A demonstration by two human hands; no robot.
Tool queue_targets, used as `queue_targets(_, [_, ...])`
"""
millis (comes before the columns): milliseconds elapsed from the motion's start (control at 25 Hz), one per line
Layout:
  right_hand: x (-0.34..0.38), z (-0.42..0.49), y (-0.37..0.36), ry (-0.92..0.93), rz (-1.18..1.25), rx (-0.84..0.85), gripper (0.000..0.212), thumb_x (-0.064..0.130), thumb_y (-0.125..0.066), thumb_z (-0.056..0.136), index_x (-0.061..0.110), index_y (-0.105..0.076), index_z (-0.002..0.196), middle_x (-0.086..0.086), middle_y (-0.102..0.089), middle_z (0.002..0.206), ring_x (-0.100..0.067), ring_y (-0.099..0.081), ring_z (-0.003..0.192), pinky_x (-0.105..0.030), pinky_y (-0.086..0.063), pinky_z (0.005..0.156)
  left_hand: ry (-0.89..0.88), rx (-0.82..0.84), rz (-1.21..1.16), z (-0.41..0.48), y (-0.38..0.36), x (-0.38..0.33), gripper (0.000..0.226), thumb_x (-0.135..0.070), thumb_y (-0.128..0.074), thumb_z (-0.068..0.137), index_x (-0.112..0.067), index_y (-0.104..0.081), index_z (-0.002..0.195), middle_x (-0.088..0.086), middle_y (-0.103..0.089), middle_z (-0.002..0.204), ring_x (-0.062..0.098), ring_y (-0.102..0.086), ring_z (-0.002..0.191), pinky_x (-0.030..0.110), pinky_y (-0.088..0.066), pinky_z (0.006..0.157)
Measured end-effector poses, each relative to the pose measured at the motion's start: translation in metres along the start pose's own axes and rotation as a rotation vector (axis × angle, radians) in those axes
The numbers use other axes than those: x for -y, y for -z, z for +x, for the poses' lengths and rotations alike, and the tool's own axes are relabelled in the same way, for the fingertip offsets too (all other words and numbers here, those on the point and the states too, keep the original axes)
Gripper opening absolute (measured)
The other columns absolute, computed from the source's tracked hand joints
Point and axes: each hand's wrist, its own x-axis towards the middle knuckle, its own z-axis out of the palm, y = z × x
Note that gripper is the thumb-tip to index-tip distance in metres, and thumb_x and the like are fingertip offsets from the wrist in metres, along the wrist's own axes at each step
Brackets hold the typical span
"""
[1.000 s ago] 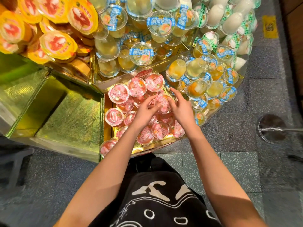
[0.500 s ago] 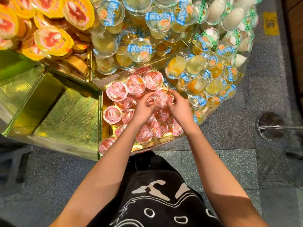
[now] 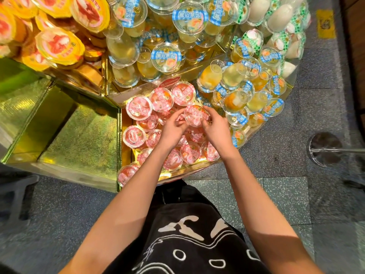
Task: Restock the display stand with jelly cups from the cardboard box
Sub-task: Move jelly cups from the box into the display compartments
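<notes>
A gold display stand holds a compartment of several pink-lidded jelly cups. My left hand and my right hand meet over the middle of that pile. Between their fingertips sits one pink-lidded jelly cup, lid up, gripped from the left and from the right. It lies on top of the other pink cups, just in front of the back row. No cardboard box is in view.
Blue-lidded yellow jelly cups fill the shelves behind and to the right. Yellow-lidded cups stack at the upper left. Gold compartments lie to the left. A round metal post base stands on the tiled floor.
Both hands have lifted one pink-lidded cup from the middle of the pile and moved it a little up and toward the back row.
</notes>
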Motion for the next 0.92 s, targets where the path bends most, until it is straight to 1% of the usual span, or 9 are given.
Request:
queue_targets(160, [0.003, -0.007, 0.0, 0.026, 0.034, -0.011, 0.049, 0.025, -0.054, 0.097, 0.03, -0.042, 0.144, -0.008, -0.065, 0.104, -0.013, -0.055, 0.059, -0.037, -0.051, 0.071, -0.018, -0.014, 0.016, -0.003, 0.0, 0.0, 0.05, -0.008, -0.059, 0.096, -0.023, -0.046, 0.142, 0.0, -0.063, 0.097, 0.021, -0.055, 0.089, 0.02, -0.043, 0.065])
queue_targets(240, [0.006, -0.011, 0.002, 0.041, 0.039, -0.044, 0.051, 0.025, -0.055, 0.097, 0.022, -0.04, 0.146, -0.012, -0.06, 0.123, -0.025, -0.063, 0.092, -0.041, -0.048, 0.091, -0.039, -0.04, 0.058, -0.004, 0.003, 0.001, 0.048, -0.013, -0.06, 0.096, -0.024, -0.047, 0.141, 0.005, -0.061, 0.115, 0.021, -0.06, 0.1, 0.028, -0.053, 0.073])
queue_targets(280, [0.007, -0.012, 0.003, 0.036, 0.026, -0.06, 0.052, 0.026, -0.054, 0.097, 0.019, -0.039, 0.147, -0.013, -0.054, 0.135, -0.028, -0.057, 0.113, -0.04, -0.043, 0.1, -0.044, -0.063, 0.085, -0.004, 0.006, 0.001, 0.047, -0.016, -0.061, 0.096, -0.025, -0.048, 0.14, 0.006, -0.06, 0.12, 0.02, -0.061, 0.099, 0.037, -0.057, 0.077])
queue_targets(360, [0.011, -0.015, 0.005, 0.02, -0.026, -0.098, 0.053, 0.027, -0.053, 0.098, 0.018, -0.038, 0.148, -0.01, -0.045, 0.145, -0.026, -0.044, 0.131, -0.039, -0.037, 0.106, -0.071, -0.103, 0.153, -0.007, 0.013, 0.0, 0.046, -0.019, -0.062, 0.096, -0.026, -0.049, 0.139, 0.005, -0.06, 0.123, 0.009, -0.06, 0.085, 0.041, -0.057, 0.079])
queue_targets(440, [0.018, -0.018, 0.005, 0.016, -0.074, -0.138, 0.052, 0.028, -0.053, 0.097, 0.018, -0.039, 0.146, -0.009, -0.043, 0.145, -0.026, -0.041, 0.133, -0.042, -0.037, 0.107, -0.11, -0.126, 0.263, -0.013, 0.021, -0.003, 0.047, -0.023, -0.062, 0.096, -0.026, -0.048, 0.141, 0.003, -0.059, 0.129, 0.0, -0.058, 0.083, 0.026, -0.053, 0.07])
queue_targets(480, [0.024, -0.021, 0.004, 0.023, -0.099, -0.16, 0.051, 0.028, -0.054, 0.096, 0.017, -0.041, 0.145, -0.009, -0.043, 0.144, -0.027, -0.04, 0.133, -0.042, -0.036, 0.106, -0.133, -0.137, 0.318, -0.018, 0.026, -0.006, 0.048, -0.025, -0.062, 0.096, -0.027, -0.047, 0.141, 0.001, -0.059, 0.131, 0.004, -0.061, 0.091, 0.023, -0.05, 0.073])
queue_targets(560, [0.04, -0.026, -0.002, 0.058, -0.148, -0.189, 0.05, 0.027, -0.055, 0.096, 0.015, -0.044, 0.143, -0.012, -0.043, 0.143, -0.03, -0.036, 0.133, -0.041, -0.033, 0.105, -0.185, -0.177, 0.449, -0.026, 0.043, -0.013, 0.05, -0.03, -0.061, 0.095, -0.028, -0.046, 0.143, 0.0, -0.058, 0.135, 0.015, -0.059, 0.112, 0.031, -0.048, 0.088])
queue_targets(760, [0.095, -0.046, -0.031, 0.161, -0.177, -0.179, 0.048, 0.025, -0.054, 0.095, 0.013, -0.046, 0.141, -0.014, -0.042, 0.144, -0.032, -0.034, 0.135, -0.041, -0.027, 0.11, -0.243, -0.341, 0.795, -0.054, 0.1, -0.022, 0.05, -0.039, -0.055, 0.096, -0.027, -0.043, 0.144, 0.006, -0.049, 0.142, 0.029, -0.046, 0.126, 0.039, -0.041, 0.096])
queue_targets(920, [0.181, -0.07, -0.103, 0.462, -0.234, -0.04, 0.045, 0.028, -0.056, 0.093, 0.011, -0.052, 0.135, -0.016, -0.049, 0.137, -0.035, -0.037, 0.132, -0.046, -0.028, 0.112, -0.23, -0.644, 0.795, -0.096, 0.201, 0.002, 0.052, -0.037, -0.058, 0.094, -0.022, -0.047, 0.143, 0.008, -0.049, 0.14, 0.032, -0.041, 0.126, 0.042, -0.037, 0.102])
